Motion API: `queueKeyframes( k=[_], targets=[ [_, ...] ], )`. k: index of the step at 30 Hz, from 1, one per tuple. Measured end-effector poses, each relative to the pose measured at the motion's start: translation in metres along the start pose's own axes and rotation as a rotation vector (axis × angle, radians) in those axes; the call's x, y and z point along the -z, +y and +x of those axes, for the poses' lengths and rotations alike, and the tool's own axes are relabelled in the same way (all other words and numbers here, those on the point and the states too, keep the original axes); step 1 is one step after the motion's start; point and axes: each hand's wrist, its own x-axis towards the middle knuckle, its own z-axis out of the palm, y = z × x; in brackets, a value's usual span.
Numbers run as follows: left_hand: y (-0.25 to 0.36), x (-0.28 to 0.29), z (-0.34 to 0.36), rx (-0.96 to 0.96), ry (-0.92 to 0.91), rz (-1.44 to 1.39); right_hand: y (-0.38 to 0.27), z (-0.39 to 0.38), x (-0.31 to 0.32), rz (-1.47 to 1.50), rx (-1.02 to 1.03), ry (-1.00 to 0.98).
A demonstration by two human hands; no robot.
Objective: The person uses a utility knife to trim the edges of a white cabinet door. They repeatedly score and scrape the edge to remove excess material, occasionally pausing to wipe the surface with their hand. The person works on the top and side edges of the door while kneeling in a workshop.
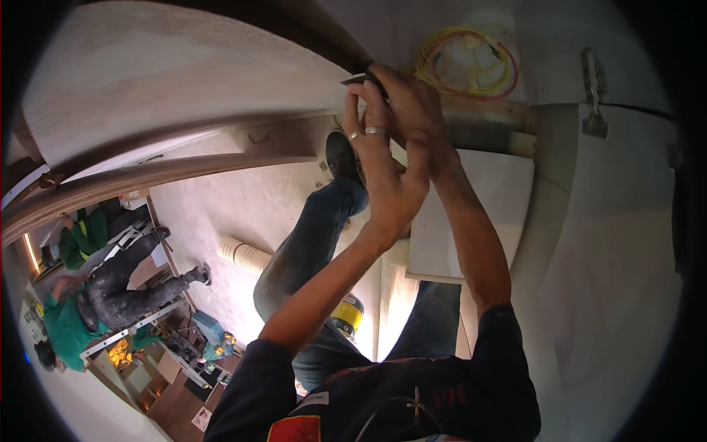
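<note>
My right hand [409,103] is raised at the dark wooden edge [331,44] of an overhead panel, its fingers closed round a small dark flat piece [359,78] with a pale metal edge. My left hand [383,162], with two silver rings, is in front of it, fingertips curled against that piece. Parts of the piece and of my right fingers are hidden behind my left hand. A coil of yellow and red cable [460,51] lies just right of both hands.
A white board [486,214] is below my hands. A metal tool [594,96] sits at upper right. Below me are a roll [243,254] and a yellow-labelled can [347,317]. At left, two co-workers [77,331] [81,239] are among tools and ledges.
</note>
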Motion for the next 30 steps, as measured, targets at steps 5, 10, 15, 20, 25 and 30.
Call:
queueKeyframes(
  k=[5,10,15,20,25,30],
  targets=[
    [0.011,-0.012,0.001,0.065,0.037,-0.016,-0.003,0.005,0.013,-0.112,0.048,-0.058],
    [0.013,-0.015,-0.002,0.071,0.081,0.022,-0.007,0.000,0.008,0.089,-0.025,-0.020],
    [0.008,-0.007,-0.001,0.038,0.073,0.040,-0.009,0.001,0.004,0.020,0.006,0.013],
    [0.021,-0.013,-0.003,0.143,0.116,0.044,-0.006,0.001,0.008,0.075,0.163,0.076],
    [0.013,-0.007,-0.003,0.068,0.078,0.022,-0.008,-0.001,0.005,0.108,-0.036,-0.014],
    [0.018,-0.003,0.000,0.080,0.072,-0.026,-0.017,0.001,0.009,-0.029,-0.034,-0.032]
  ],
)
